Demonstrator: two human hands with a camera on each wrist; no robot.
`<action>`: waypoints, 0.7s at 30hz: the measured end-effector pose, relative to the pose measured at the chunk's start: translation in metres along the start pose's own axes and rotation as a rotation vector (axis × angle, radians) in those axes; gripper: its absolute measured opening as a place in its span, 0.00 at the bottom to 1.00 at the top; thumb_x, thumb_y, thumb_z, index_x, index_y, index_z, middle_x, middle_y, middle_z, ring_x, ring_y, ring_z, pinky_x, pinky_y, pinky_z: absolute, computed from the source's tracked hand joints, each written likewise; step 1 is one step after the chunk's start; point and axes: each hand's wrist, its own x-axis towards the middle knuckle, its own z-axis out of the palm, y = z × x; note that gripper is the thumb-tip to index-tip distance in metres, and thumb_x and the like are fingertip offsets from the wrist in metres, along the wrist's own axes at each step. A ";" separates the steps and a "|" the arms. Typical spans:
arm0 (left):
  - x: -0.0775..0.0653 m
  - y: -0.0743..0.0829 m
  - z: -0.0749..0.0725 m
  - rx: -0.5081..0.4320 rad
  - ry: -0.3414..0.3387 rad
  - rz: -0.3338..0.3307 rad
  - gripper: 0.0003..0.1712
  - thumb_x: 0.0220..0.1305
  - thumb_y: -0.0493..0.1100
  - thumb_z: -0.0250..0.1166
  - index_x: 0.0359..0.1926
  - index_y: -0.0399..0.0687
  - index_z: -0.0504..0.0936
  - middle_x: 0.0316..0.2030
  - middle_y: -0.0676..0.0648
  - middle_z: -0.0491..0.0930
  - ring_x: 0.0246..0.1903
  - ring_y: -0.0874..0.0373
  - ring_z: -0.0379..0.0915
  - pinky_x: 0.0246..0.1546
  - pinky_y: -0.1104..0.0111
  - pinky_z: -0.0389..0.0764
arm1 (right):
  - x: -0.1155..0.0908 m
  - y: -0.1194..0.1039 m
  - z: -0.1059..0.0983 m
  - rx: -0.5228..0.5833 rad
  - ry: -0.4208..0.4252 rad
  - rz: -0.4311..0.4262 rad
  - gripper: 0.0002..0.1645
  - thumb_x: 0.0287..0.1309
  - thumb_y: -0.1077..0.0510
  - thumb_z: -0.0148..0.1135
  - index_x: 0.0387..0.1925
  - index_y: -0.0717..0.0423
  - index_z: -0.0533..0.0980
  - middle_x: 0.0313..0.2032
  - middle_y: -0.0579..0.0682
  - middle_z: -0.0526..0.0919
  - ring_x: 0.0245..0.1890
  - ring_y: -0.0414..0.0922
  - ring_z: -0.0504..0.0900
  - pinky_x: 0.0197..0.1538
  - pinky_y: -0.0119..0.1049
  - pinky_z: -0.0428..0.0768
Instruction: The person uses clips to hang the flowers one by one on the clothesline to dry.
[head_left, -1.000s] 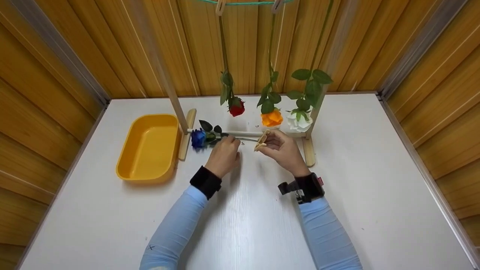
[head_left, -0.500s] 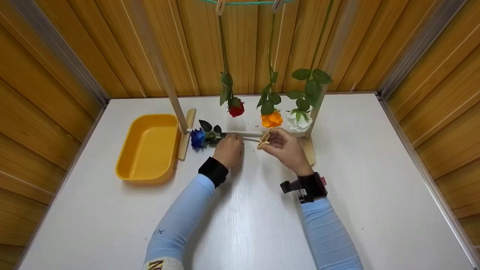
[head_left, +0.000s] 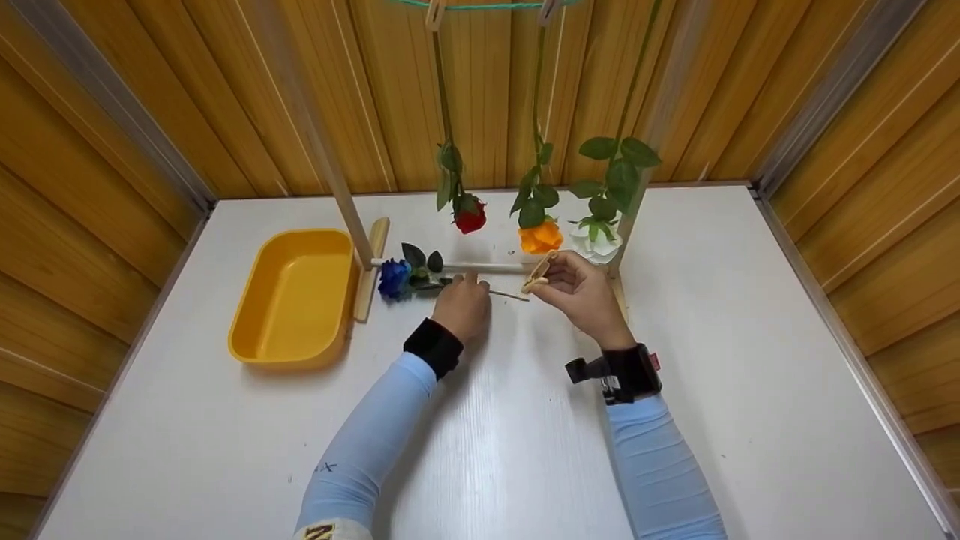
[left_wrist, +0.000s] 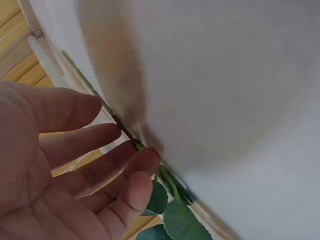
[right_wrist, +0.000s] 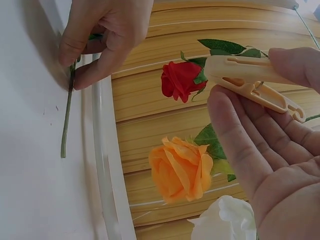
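A blue rose [head_left: 394,280] lies on the table near the front of the rack's lower bar, its bloom to the left and its stem [head_left: 510,295] pointing right. My left hand [head_left: 462,306] holds that stem with its fingertips just past the leaves; the left wrist view shows the thumb and fingertips along the stem [left_wrist: 80,75]. To the right, my right hand [head_left: 583,294] grips a wooden-coloured clothespin [right_wrist: 245,75] between thumb and fingers. The clothespin is above the table, close to the stem's free end. Its jaws have nothing between them.
A red rose [head_left: 470,216], an orange rose [head_left: 541,236] and a white rose [head_left: 596,244] hang upside down behind my hands. A green line [head_left: 495,7] with clothespins runs above. A yellow basin [head_left: 292,300] stands left of the rack's wooden foot [head_left: 367,292].
My left hand has slid right along the stem. The stem's free end has swung towards me, away from the clothespin. My right hand has shifted slightly right with the clothespin.
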 end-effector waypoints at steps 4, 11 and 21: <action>-0.005 0.004 -0.004 -0.043 -0.019 -0.041 0.06 0.63 0.31 0.65 0.40 0.32 0.86 0.41 0.35 0.81 0.37 0.41 0.81 0.37 0.54 0.86 | 0.000 -0.001 -0.001 0.020 -0.007 -0.006 0.20 0.56 0.72 0.73 0.50 0.73 0.76 0.44 0.64 0.85 0.43 0.43 0.86 0.49 0.31 0.85; -0.018 0.010 -0.009 -0.089 -0.041 -0.131 0.11 0.65 0.34 0.65 0.45 0.31 0.87 0.41 0.34 0.80 0.38 0.40 0.81 0.36 0.54 0.87 | 0.000 -0.001 -0.002 0.030 0.009 -0.004 0.20 0.55 0.72 0.73 0.48 0.73 0.77 0.43 0.64 0.84 0.43 0.43 0.85 0.50 0.30 0.84; -0.038 0.011 -0.013 -0.137 -0.049 -0.248 0.13 0.65 0.41 0.69 0.40 0.32 0.86 0.40 0.33 0.80 0.40 0.37 0.78 0.39 0.51 0.84 | 0.000 -0.002 -0.001 0.048 0.006 -0.003 0.20 0.55 0.73 0.73 0.49 0.74 0.77 0.42 0.63 0.84 0.42 0.43 0.85 0.49 0.31 0.85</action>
